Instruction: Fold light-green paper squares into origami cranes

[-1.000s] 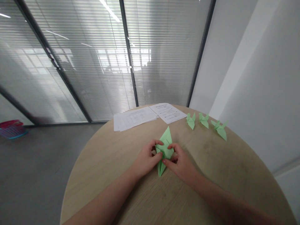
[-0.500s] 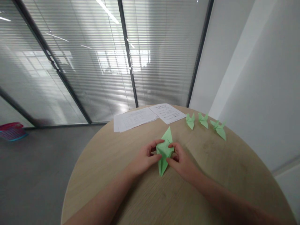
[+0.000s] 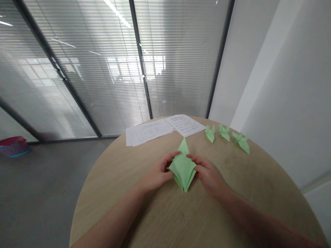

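A partly folded green paper [image 3: 183,167], diamond-shaped with one point facing away from me and a split lower end, is held between my two hands over the middle of the table. My left hand [image 3: 161,174] grips its left edge between fingers and thumb. At the right edge, my right hand [image 3: 207,172] pinches the paper, its index finger lying near the upper fold. The right thumb is partly hidden by the paper.
Three folded green paper figures [image 3: 224,132] stand along the back right of the round wooden table [image 3: 108,193]. White printed sheets [image 3: 150,132] lie at the back. A red and blue basket [image 3: 14,146] is on the floor at far left.
The green paper has spread wider, its lower part broader than before. My right hand has shifted slightly right and up with its edge, while my left hand has barely moved.
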Demonstrator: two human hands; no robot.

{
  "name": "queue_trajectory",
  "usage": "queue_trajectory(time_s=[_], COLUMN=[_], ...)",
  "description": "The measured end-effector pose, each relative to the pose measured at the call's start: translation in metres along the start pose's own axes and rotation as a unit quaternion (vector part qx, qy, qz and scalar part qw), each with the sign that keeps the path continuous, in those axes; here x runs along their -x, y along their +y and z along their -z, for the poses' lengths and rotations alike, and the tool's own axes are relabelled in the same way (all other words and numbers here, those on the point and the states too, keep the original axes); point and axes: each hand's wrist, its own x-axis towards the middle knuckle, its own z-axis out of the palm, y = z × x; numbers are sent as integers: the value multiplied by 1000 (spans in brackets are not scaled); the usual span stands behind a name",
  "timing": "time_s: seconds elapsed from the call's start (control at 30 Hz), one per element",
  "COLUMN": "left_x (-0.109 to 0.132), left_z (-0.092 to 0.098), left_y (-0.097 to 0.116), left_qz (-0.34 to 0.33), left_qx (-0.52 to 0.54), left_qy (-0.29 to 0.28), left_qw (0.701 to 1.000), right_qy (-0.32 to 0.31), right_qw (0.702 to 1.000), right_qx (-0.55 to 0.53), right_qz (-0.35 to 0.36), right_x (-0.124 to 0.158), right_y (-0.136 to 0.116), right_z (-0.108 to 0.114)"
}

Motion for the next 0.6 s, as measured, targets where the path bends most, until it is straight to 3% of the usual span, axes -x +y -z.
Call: queue_trajectory(time_s=[0.13, 0.3, 0.6], left_x=[0, 0, -3], left_z=[-3, -7, -11], left_y=[1, 5, 4], left_qz=[-24, -52, 1], left_qx=[-33, -121, -174], left_qy=[5, 39, 96], left_qw=[999, 990, 980], right_qy=[21, 11, -23], right_qw=[999, 998, 992], right_qx=[-39, 32, 107], right_qz=[10, 46, 66], right_x=[-6, -5, 1], right_y=[7, 9, 2], right_z=[5, 6, 2])
